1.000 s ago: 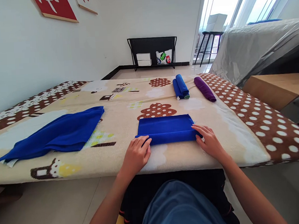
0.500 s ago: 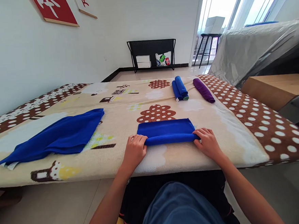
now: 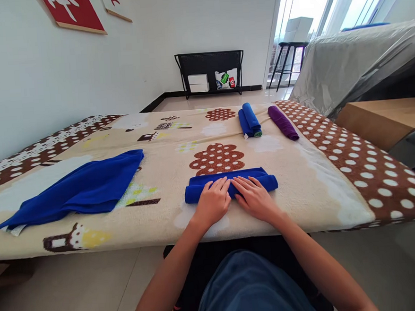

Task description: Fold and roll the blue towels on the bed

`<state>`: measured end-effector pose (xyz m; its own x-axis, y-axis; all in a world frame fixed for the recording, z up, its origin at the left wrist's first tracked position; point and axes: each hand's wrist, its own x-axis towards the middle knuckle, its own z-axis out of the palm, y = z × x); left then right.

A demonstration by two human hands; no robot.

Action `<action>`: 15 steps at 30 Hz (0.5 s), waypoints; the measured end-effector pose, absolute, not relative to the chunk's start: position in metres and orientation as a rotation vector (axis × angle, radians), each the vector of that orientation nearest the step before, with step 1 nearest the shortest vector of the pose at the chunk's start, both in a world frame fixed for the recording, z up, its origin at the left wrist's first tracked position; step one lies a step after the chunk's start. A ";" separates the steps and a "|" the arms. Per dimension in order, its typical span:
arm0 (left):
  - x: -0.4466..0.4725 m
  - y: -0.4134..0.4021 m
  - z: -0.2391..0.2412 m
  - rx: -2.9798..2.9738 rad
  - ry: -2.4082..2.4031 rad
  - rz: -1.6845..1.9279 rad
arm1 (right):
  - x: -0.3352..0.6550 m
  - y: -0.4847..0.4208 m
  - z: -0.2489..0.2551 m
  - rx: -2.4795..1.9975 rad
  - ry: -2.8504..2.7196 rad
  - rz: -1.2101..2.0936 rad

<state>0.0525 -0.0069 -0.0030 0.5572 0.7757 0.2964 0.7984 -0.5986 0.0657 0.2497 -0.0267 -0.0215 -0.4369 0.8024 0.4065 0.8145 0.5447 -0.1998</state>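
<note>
A blue towel [image 3: 193, 194], mostly rolled up, lies crosswise near the bed's front edge, with a narrow flat strip showing behind the roll. My left hand [image 3: 215, 200] rests on the roll's middle, fingers stretched out over it. Beside it, almost touching, my right hand [image 3: 255, 195] lies flat on the same roll, its fingers also extended. At the left, a second blue towel [image 3: 78, 188] is spread loosely, with a white tag at its near corner. Farther back are blue rolled towels [image 3: 249, 120] side by side and a purple rolled towel [image 3: 282, 122].
The bed's patterned blanket [image 3: 158, 163] has a brown border with white dots. A cardboard box [image 3: 386, 117] stands right of the bed, before furniture under plastic sheeting [image 3: 357, 59]. A black rack [image 3: 210, 63] stands against the back wall.
Both hands have moved inward from the roll's ends to its middle, fingers now laid out flat. The roll is thicker and the flat strip behind it narrower.
</note>
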 end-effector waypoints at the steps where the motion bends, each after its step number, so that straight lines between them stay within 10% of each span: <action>1: 0.049 -0.006 -0.006 -2.689 -1.400 -0.467 | 0.252 -0.026 -0.023 -1.321 -2.329 -0.035; 15: 0.047 0.001 -0.008 -2.339 -1.780 -0.421 | 0.269 -0.009 -0.023 -1.821 -2.047 -0.281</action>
